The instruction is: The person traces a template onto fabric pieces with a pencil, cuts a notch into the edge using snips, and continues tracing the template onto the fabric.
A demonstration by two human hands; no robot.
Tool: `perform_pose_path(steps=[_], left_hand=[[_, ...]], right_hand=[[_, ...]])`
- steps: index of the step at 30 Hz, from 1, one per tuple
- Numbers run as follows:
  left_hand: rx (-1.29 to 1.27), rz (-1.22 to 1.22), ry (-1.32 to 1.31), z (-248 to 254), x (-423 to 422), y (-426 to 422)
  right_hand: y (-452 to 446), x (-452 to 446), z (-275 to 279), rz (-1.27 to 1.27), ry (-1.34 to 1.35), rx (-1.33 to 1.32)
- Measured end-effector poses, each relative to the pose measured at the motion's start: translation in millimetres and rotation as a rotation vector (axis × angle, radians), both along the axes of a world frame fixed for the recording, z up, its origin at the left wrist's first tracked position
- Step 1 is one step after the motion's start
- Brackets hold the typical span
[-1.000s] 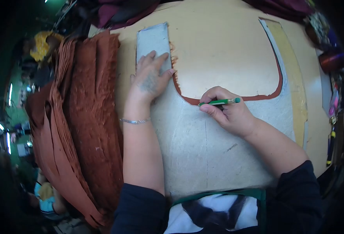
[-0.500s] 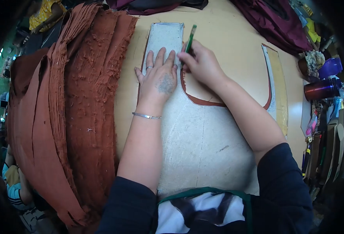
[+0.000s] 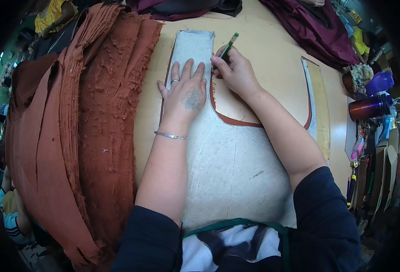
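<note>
Two-handed, steadying template (image 3: 236, 167) at one end under spread left hand (image 3: 188, 93), pinching pencil (image 3: 232, 41) in right hand (image 3: 241, 77), moved from template's curve to that steadied edge.

You wear a dark navy top, its left sleeve (image 3: 150, 233) and right sleeve (image 3: 323, 199) both ending near the elbows. Green trim (image 3: 240, 221) edges the white-and-black patterned front (image 3: 229, 242). A silver-coloured link bracelet (image 3: 171, 135) circles your left wrist; your left hand (image 3: 186, 94) has a slim ring (image 3: 175, 80) and a dark, blurred tattoo (image 3: 193, 99) across its back.
</note>
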State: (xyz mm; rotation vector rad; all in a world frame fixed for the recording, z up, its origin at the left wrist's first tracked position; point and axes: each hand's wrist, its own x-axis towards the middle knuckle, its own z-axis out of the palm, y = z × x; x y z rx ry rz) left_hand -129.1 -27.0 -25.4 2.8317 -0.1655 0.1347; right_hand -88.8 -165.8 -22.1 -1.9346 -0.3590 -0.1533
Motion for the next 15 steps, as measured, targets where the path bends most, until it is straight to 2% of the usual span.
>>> perform_pose_path(steps=[2,5,6,9,15], left_hand=[[0.005,-0.005,0.007,-0.6,0.3,0.4],[-0.001,-0.008,0.004,-0.2,-0.3,2.0],[-0.015,-0.014,-0.017,-1.8,0.0,2.5],[-0.002,-0.014,-0.009,-1.6,0.1,-0.6],[0.001,-0.012,0.015,2.7,-0.1,1.7]], right_hand=[[-1.5,-8.7,1.0,-0.013,-0.019,0.02],[-4.4,-38.3,0.4,0.116,-0.054,-0.052],[-3.4,-37.6,-0.1,0.102,-0.144,-0.096],[0.0,-11.0,-0.4,0.039,0.037,0.075],[-2.4,-14.9,-7.5,0.044,-0.057,0.012]])
